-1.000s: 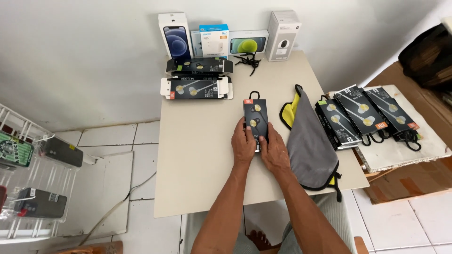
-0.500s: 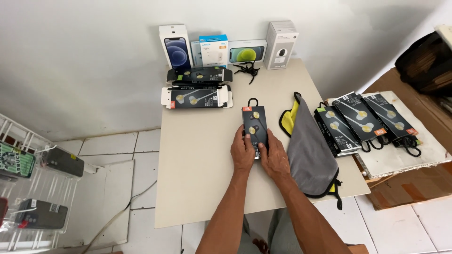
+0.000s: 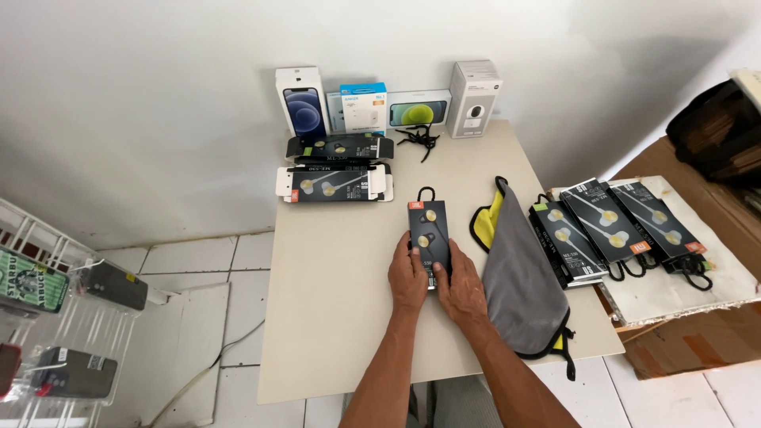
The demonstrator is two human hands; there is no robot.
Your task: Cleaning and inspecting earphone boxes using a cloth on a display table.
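Nothing moved, both hands (image 3: 434, 279) still flat, gripping earphone pack (image 3: 429, 235)

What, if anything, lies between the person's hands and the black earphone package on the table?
Nothing visible does. The left hand and the right hand already grip the lower end of the black earphone package, one on each side. The grey and yellow cloth lies beside the right hand, not between.
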